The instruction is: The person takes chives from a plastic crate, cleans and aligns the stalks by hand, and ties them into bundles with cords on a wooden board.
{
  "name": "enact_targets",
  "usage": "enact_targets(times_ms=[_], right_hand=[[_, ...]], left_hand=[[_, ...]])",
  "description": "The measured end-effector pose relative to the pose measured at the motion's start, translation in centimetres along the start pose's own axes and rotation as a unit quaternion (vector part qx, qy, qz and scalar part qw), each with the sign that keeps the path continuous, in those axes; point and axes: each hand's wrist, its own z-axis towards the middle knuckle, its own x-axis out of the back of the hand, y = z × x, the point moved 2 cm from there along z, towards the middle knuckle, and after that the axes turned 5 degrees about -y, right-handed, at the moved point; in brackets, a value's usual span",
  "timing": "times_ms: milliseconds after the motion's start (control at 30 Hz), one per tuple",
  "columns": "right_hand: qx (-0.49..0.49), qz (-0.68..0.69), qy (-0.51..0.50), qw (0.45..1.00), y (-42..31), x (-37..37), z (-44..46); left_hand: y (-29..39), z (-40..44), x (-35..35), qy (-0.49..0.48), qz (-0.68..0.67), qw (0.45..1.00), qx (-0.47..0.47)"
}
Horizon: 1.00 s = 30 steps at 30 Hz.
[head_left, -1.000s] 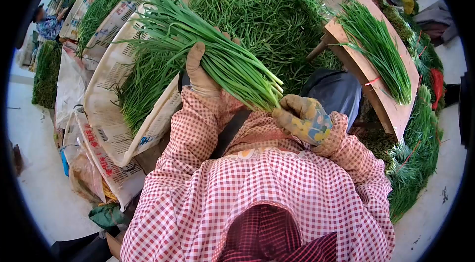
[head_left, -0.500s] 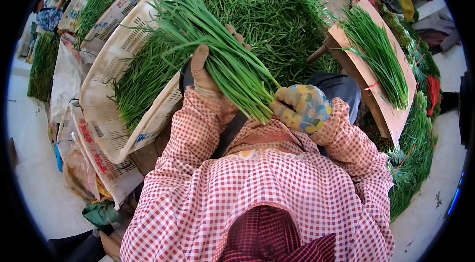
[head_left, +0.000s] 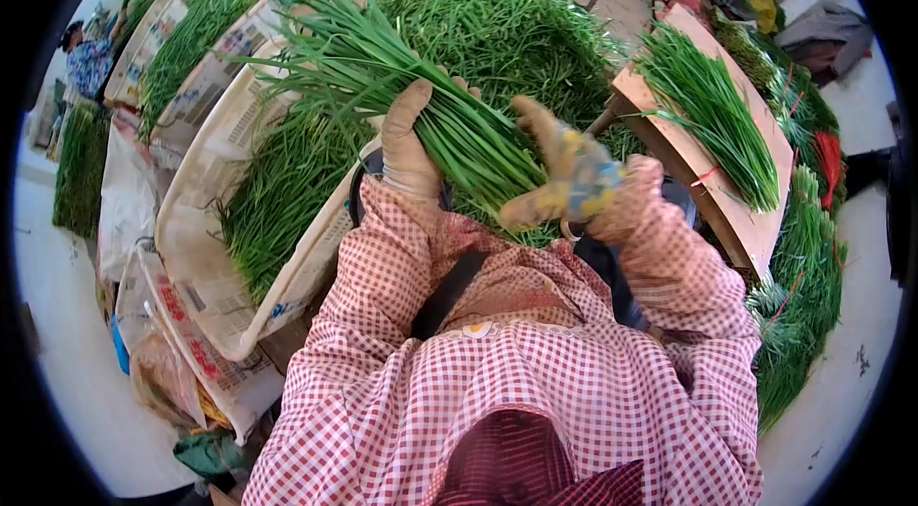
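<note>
My left hand, in a tan glove, is closed around a thick bunch of garlic chives. The leafy tips fan out to the upper left, and the pale cut ends point down to the right. Beside those ends is my right hand, in a glove with a blue and yellow pattern. Its thumb and fingers are spread apart, slightly blurred, with nothing gripped. Whether its fingertips touch the stalks I cannot tell.
At my left stands a white plastic crate with loose chives inside. A large chive heap lies ahead. On the right, a wooden board carries another bunch by a red tie. Tied bundles line the far right.
My right hand has opened from a closed grip at the stalk ends, fingers now spread. The bunch stays in my left hand; the view has shifted slightly.
</note>
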Motion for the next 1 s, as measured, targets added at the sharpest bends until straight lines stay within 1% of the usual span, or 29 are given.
enact_targets(times_ms=[33, 67, 100, 133, 167, 233, 267, 300, 367, 400, 433, 500, 533, 567, 600, 633, 667, 700, 733, 767, 833, 867, 900, 967, 1000], right_hand=[[-0.048, 0.014, -0.023, 0.998, -0.1, -0.6, 0.3], [-0.025, -0.029, 0.022, 0.999, 1.2, -1.8, 0.1], [-0.003, -0.07, 0.066, 0.995, 0.8, -2.7, 0.3], [-0.098, -0.034, 0.051, 0.993, 0.7, -2.7, -0.3], [-0.098, -0.036, 0.054, 0.993, 1.2, -3.0, -0.6], [-0.055, 0.047, 0.125, 0.99, 3.9, -4.3, -1.6], [-0.045, 0.052, 0.161, 0.985, 5.8, -5.2, -1.9], [-0.049, 0.05, 0.162, 0.984, 5.9, -5.3, -2.0], [-0.102, 0.128, 0.197, 0.967, 6.4, -5.2, -2.1], [-0.112, 0.13, 0.22, 0.96, 6.4, -4.9, -1.9], [-0.112, 0.125, 0.22, 0.961, 6.6, -4.4, -1.7], [-0.099, 0.085, 0.227, 0.965, 6.8, -2.8, -1.2], [-0.051, 0.086, 0.246, 0.964, 6.8, -1.9, -0.4], [-0.049, 0.08, 0.242, 0.966, 8.3, -0.1, 0.4], [-0.127, 0.039, 0.161, 0.978, 11.0, 2.0, 1.3], [-0.202, -0.003, 0.076, 0.976, 12.5, 3.6, 2.3], [-0.29, -0.109, 0.007, 0.951, 12.1, 4.7, 4.0], [-0.368, -0.213, -0.058, 0.903, 10.4, 5.8, 5.7], [-0.355, -0.292, -0.128, 0.879, 7.4, 6.5, 7.2], [-0.351, -0.297, -0.139, 0.877, 7.5, 6.3, 7.4], [-0.302, -0.341, -0.013, 0.89, 8.0, 5.9, 7.4], [-0.263, -0.221, 0.012, 0.939, 9.2, 5.8, 6.4], [-0.26, -0.222, 0.01, 0.94, 10.5, 5.2, 5.4], [-0.237, -0.256, 0.025, 0.937, 11.6, 3.6, 3.0], [-0.219, -0.272, 0.046, 0.936, 11.3, 2.9, 1.8]], left_hand=[[-0.4, 0.3, -0.4, 0.022, 0.014, 0.999, 0.018], [-1.2, 1.0, 0.3, 0.037, 0.02, 0.999, 0.015], [-1.8, 1.4, 0.6, 0.033, 0.032, 0.999, 0.024], [-2.6, 1.5, 0.9, 0.047, 0.024, 0.998, 0.04], [-3.6, 1.4, 1.1, 0.06, 0.016, 0.996, 0.057], [-5.6, 1.5, 1.7, 0.043, -0.035, 0.994, 0.097], [-6.2, 1.5, 1.4, 0.024, -0.039, 0.993, 0.107], [-6.7, 1.6, 1.0, 0.005, -0.044, 0.992, 0.115], [-7.4, 2.5, 0.8, -0.003, -0.043, 0.99, 0.135], [-7.6, 3.0, 0.7, -0.012, -0.04, 0.987, 0.153], [-7.6, 3.5, 0.6, -0.014, -0.043, 0.988, 0.151], [-7.2, 4.4, -0.3, 0.007, -0.038, 0.986, 0.159], [-6.5, 4.4, -0.7, -0.035, -0.026, 0.986, 0.161], [-6.4, 4.2, -0.7, -0.037, -0.031, 0.986, 0.156], [-6.3, 3.7, -0.6, -0.024, 0.004, 0.986, 0.165], [-6.3, 2.7, -0.4, -0.01, 0.039, 0.984, 0.172], [-8.6, 0.9, 3.3, 0.037, 0.046, 0.961, 0.272], [-10.9, -0.7, 6.9, 0.081, 0.054, 0.925, 0.366], [-11.1, -2.2, 6.3, 0.084, 0.042, 0.915, 0.393], [-11.2, -3.5, 5.2, 0.093, 0.026, 0.901, 0.422], [-10.4, -4.5, 2.6, 0.1, 0.018, 0.901, 0.421], [-10.2, -4.3, 1.9, 0.094, 0.02, 0.901, 0.422], [-10.3, -4.2, 1.8, 0.095, 0.019, 0.903, 0.419], [-10.5, -3.9, 1.7, 0.086, 0.184, 0.913, 0.354], [-10.9, -4.1, 1.5, 0.086, 0.185, 0.911, 0.359]])
